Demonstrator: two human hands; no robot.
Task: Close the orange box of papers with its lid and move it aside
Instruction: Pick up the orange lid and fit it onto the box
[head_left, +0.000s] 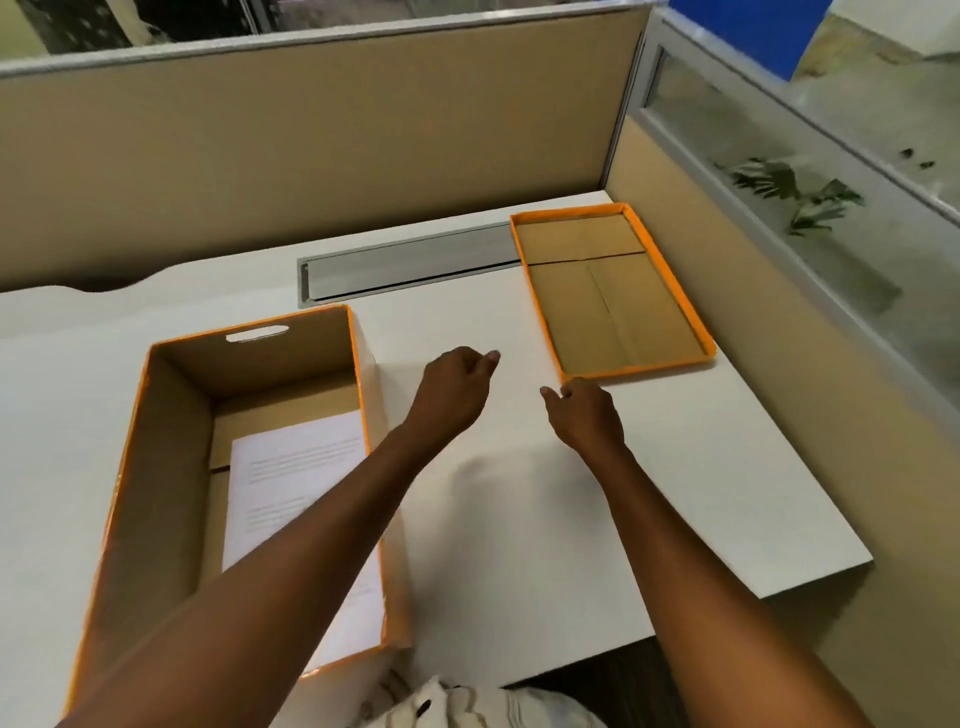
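Observation:
The orange-rimmed cardboard box (171, 467) stands open at the left of the white desk, with white printed papers (280, 483) lying flat on its bottom. Its orange-edged lid (613, 291) lies upside down at the far right, brown inside facing up. My left hand (457, 387) hovers over the bare desk between box and lid, fingers loosely curled, holding nothing. My right hand (587, 415) is just short of the lid's near left corner, fingers bent, nothing in it. My left forearm crosses over the box's near right corner.
A grey cable tray slot (405, 270) runs along the back of the desk (519, 519). Beige partition walls (311, 156) close off the back and right side. The desk's right edge drops off near the lid. Patterned cloth shows at the bottom edge.

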